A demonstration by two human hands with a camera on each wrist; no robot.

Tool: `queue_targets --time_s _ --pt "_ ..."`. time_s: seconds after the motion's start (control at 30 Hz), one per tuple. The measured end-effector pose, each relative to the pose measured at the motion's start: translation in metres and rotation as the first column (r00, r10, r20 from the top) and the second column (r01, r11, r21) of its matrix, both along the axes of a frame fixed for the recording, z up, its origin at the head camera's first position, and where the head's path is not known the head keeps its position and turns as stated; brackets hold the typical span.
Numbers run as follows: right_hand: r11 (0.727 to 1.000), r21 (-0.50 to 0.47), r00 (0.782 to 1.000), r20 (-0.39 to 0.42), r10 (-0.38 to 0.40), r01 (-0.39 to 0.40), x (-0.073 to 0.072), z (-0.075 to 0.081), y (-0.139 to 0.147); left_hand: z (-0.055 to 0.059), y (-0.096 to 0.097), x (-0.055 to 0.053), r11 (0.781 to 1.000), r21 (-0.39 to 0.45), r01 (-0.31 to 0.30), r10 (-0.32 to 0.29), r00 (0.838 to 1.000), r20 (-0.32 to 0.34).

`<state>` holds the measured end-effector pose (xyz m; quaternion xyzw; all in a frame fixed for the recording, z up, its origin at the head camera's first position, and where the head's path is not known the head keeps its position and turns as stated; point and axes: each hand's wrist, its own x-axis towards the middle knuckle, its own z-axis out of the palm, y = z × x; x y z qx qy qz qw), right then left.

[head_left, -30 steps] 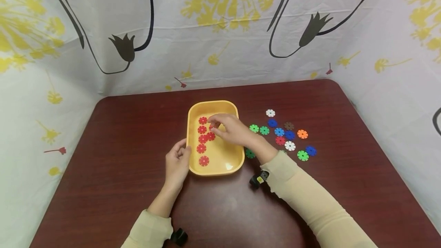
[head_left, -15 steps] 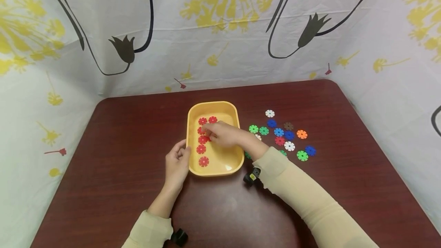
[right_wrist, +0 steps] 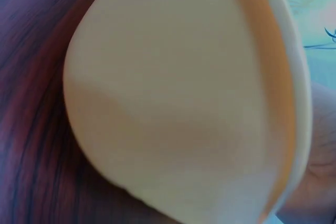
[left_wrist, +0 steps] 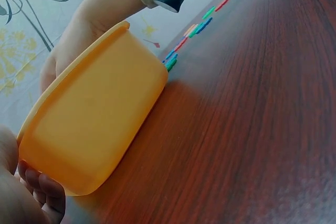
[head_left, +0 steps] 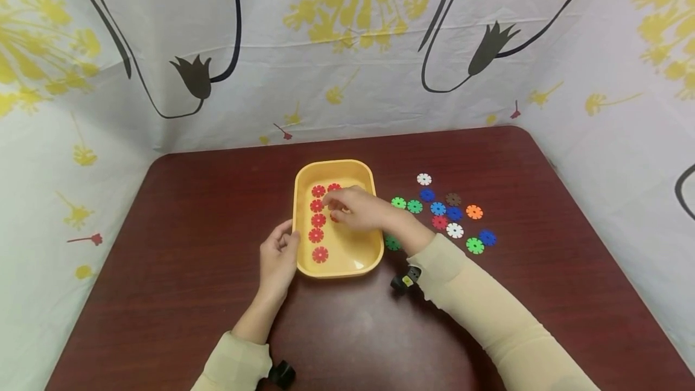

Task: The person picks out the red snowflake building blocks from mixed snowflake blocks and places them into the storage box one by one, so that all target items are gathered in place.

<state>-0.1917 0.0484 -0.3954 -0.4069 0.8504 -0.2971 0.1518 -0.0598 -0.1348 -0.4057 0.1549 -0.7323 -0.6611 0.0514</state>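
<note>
A yellow plastic tray stands on the table, holding several red notched snowflake discs, most of them lined up along its left side. My left hand grips the tray's left wall, thumb at the rim; in the left wrist view its curled fingers lie against the tray's outer side. Over the middle of the tray is my right hand, fingers loosely bent and nothing visible between fingertips and thumb. Another red disc shows just beyond the right hand, and one below its thumb is mostly hidden.
Right of the tray lie several loose discs, among them a white disc, an orange disc, a brown disc and a red disc. A patterned cloth hangs behind the dark red table.
My right hand moved from the tray's upper part down toward the middle discs, then lifted slightly back. The lower disc of the second column now sits under it. The left hand stayed.
</note>
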Motion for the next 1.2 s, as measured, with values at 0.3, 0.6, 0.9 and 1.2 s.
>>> queue_targets --time_s 0.3,0.6,0.9,1.2 --pt "0.982 -0.174 0.995 -0.058 -0.084 0.073 0.000 0.001 0.027 -0.003 -0.003 0.000 1.000 0.006 -0.002 0.002 1.000 -0.009" --pt "0.966 -0.231 0.986 -0.091 -0.142 0.118 0.001 0.004 0.050 -0.004 -0.003 -0.001 1.000 0.020 -0.004 0.004 1.000 -0.004" --pt "0.956 -0.232 0.979 -0.054 -0.195 0.178 0.001 0.006 0.076 -0.003 -0.002 -0.002 1.000 0.018 0.003 -0.003 1.000 -0.005" --pt "0.937 -0.257 0.966 -0.043 -0.254 0.235 0.000 0.002 0.103 0.000 0.000 -0.001 1.000 0.005 -0.001 0.001 1.000 -0.010"
